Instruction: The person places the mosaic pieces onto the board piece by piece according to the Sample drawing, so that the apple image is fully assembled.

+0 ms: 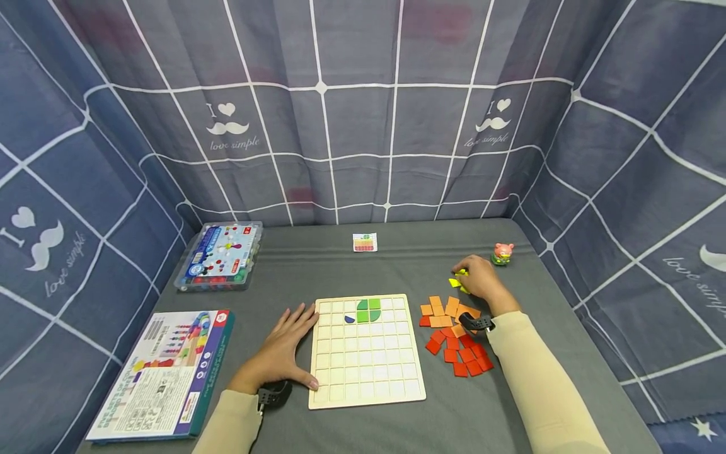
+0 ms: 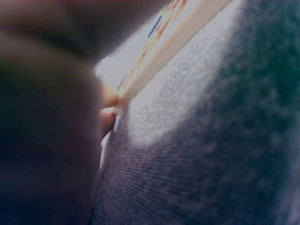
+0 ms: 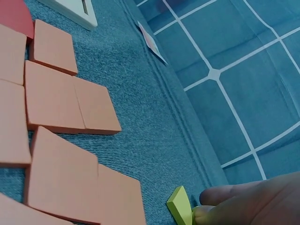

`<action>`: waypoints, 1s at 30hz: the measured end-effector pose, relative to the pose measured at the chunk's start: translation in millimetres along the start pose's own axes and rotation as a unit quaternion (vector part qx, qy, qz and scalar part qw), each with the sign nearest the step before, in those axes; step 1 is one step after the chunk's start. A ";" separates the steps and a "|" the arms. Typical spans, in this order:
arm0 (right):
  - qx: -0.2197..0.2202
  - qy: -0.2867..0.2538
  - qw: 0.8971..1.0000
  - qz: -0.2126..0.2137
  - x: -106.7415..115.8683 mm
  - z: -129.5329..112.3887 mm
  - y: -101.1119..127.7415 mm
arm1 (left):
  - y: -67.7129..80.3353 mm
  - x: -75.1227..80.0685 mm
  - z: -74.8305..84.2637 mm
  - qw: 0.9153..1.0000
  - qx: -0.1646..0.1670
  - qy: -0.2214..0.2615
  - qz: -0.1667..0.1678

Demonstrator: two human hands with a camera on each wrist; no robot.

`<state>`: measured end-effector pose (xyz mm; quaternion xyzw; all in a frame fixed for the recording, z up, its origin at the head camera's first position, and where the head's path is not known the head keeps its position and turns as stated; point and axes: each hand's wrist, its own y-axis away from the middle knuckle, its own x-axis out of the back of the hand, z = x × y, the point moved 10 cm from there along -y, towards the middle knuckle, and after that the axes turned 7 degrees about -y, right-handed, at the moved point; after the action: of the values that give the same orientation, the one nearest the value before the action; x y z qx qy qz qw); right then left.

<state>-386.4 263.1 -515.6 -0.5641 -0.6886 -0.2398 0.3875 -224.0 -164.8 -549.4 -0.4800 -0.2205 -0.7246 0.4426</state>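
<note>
head view: left hand [image 1: 282,350] lies flat on the grey cloth [image 1: 351,429], fingers straight and slightly spread, fingertips and thumb touching the left edge of the wooden grid board [image 1: 367,350]. board has two green pieces [image 1: 368,309] and one blue piece [image 1: 349,320] in its upper rows. right hand [image 1: 483,278] sits right of the board, beyond the orange tiles [image 1: 445,308], fingers curled down onto small yellow pieces [image 1: 458,279]. right wrist view: fingertips [image 3: 206,214] touch a yellow piece [image 3: 180,211] on the cloth; whether it's actually pinched, cannot tell. red tiles [image 1: 466,355] lie just nearer than the orange ones. pink pig toy [image 1: 502,253] just past the right hand. small card [image 1: 365,242] at the far edge, clear parts case [image 1: 221,255] and printed box [image 1: 163,373] on the left. left wrist view is mostly blurred, showing only the board edge [image 2: 173,44].
</note>
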 end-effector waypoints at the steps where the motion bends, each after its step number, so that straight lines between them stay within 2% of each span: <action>1: -0.003 0.000 1.000 -0.003 -1.0 1.3 -0.4 | 0.8 -0.5 -0.2 1.000 0.002 -0.001 -0.002; 9: -0.037 -0.030 0.999 -0.018 0.0 6.5 -6.0 | 0.4 -2.5 -2.6 1.000 0.005 0.001 -0.008; 15: -0.039 -0.038 0.998 -0.039 -2.7 7.1 -13.4 | 1.0 -1.6 -5.0 1.000 0.013 0.008 -0.007; 22: -0.039 -0.004 0.998 -0.045 -8.9 3.7 -17.8 | 2.0 0.7 -3.4 1.000 0.000 -0.002 0.007; 30: -0.090 0.001 0.994 -0.061 -12.6 11.0 -20.4 | -1.2 -0.9 -2.7 1.000 -0.001 -0.006 0.004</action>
<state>-408.2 259.1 -530.0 -0.5533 -0.6967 -0.3248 0.3208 -226.2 -165.9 -551.3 -0.4855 -0.2203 -0.7200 0.4442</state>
